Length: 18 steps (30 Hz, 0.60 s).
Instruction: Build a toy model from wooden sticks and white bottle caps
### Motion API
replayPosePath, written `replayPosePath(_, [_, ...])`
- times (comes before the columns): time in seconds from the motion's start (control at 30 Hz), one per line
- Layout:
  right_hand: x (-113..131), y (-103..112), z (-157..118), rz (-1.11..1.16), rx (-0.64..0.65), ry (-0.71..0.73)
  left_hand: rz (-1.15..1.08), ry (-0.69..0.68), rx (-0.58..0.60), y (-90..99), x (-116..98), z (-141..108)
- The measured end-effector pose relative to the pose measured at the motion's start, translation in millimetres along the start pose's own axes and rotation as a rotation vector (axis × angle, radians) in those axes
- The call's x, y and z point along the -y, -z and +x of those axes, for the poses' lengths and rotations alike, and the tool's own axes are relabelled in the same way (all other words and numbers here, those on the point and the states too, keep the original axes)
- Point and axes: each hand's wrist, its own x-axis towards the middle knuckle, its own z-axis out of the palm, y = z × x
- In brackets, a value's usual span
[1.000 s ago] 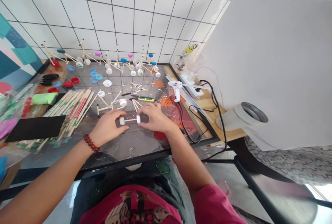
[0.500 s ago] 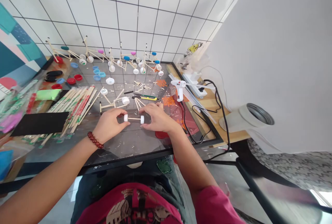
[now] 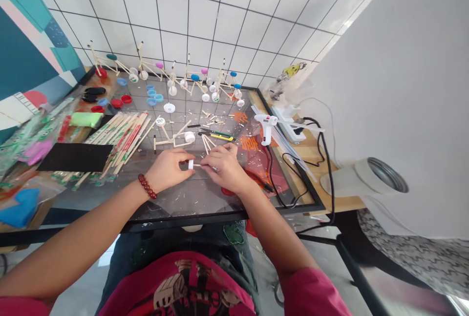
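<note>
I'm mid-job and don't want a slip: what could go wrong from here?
The left hand pinches a white cap and the right hand a thin stick at it; uneven pressure might tilt or snap the stick.
The yellow cutter lies just beyond the right hand, which could brush it; I can't tell if its blade is out.
The right forearm might catch the black cord and drag the glue gun.

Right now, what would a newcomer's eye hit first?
Likely the row of stick-and-cap models along the far edge of the tabletop, before the tiled wall. Next, the white hot glue gun toward the right edge, and, nearer the front, the left grip pinching a white cap beside the thin wooden stick in the right grip.
</note>
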Motion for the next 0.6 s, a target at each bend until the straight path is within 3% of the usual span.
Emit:
replayPosePath(0.3, [-1, 1, 0, 0.060, 0.006, -0.044, -0.088, -0.024, 0.022, 0.9, -3, 0])
replayPosePath(0.5, [-3, 10, -1, 0.174, -0.159, -0.123, -0.527, 0.068, -0.018, 2.5, -4, 3])
replayPosePath(0.6, [-6, 9, 0, 0.192, -0.167, -0.136, -0.639, 0.042, -0.019, 2.1, -5, 2])
